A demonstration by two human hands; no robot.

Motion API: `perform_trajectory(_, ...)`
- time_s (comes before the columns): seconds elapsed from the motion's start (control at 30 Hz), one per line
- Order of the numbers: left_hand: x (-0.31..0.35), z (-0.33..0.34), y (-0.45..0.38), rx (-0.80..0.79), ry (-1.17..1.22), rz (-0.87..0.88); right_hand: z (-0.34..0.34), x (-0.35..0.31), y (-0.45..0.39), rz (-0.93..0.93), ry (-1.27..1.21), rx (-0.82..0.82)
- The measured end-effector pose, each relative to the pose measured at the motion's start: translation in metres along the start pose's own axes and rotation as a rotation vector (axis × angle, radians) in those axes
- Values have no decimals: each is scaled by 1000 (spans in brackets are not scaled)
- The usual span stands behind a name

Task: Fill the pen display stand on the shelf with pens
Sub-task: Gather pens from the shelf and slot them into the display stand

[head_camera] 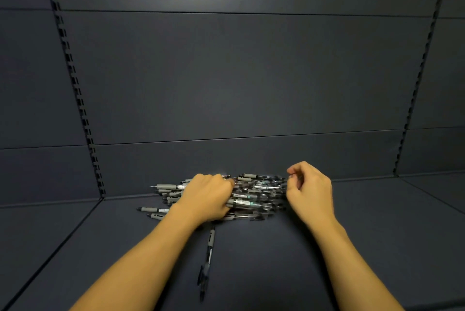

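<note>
— Grey-gripped pens (241, 197) heaped on dark shelf (377, 235); one stray pen (208, 255) nearer. Left hand (206, 197) buried, curled around several. Right hand (310, 190) curled, seemingly pinching pen ends.
— Stand unseen. Best gathered aligned, few at once.

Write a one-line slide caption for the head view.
Left hand grips pens in a pile of pens on a dark shelf; right hand hovers beside it, one stray pen nearer.

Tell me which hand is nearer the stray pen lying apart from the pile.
Left. The left hand grips the pile just above the stray pen; the right hand hovers farther right.
</note>
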State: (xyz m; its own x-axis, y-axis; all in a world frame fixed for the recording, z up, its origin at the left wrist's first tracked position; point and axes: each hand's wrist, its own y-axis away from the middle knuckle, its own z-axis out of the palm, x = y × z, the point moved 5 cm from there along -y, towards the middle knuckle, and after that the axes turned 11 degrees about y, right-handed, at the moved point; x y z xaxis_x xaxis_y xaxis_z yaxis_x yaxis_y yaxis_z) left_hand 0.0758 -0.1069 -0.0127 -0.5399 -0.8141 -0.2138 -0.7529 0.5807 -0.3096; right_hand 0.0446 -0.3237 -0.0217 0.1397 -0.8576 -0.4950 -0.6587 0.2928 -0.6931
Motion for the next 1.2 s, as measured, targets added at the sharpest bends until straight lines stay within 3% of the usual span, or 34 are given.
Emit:
perform_trajectory(0.4,-50,-35,73,34,-54,-289,2,-64,-1,-184,20,-230)
perform_trajectory(0.7,-124,-90,195,97,-79,-480,24,-208,38,-358,-173,-356)
perform_trajectory(1.2,-253,-154,471,-3,-227,-712,68,-473,189,-557,-484,-488)
